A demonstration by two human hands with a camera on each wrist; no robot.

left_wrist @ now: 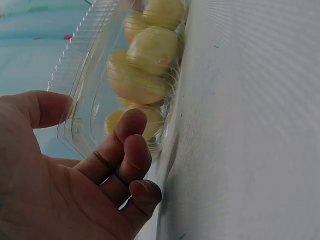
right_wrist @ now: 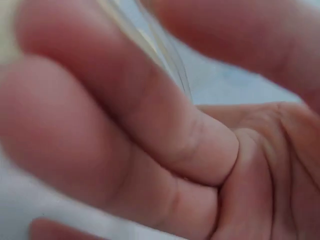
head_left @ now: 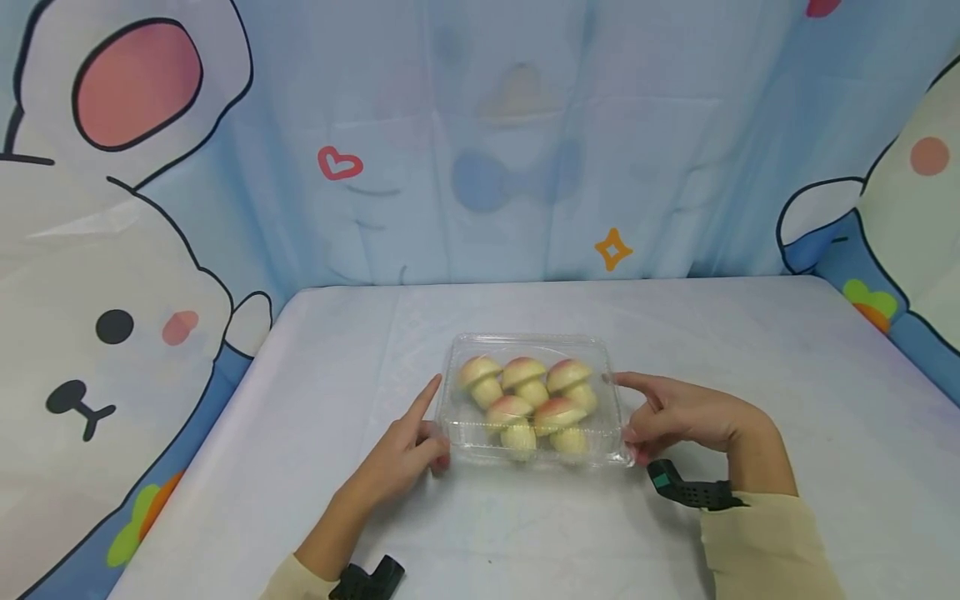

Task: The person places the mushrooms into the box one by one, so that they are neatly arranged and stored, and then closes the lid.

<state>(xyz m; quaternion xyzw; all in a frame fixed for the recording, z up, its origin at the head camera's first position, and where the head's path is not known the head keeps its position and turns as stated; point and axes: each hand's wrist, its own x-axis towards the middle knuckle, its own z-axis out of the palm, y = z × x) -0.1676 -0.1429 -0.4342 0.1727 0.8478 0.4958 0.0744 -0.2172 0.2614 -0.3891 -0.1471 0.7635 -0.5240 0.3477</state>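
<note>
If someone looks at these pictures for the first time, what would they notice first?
The clear box in the middle of the table catches the eye first, with five mushroom-shaped buns inside. Next come the two hands: the left hand touches the box's left end and the right hand its right end. Behind the table hangs a blue cartoon curtain with a big white bear on the left.

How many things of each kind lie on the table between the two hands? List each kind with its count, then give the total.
Clear plastic box with its lid closed: 1
Mushroom-shaped buns inside the box: 5
Total: 6
The left hand and right hand touch the box at its two ends.
</note>
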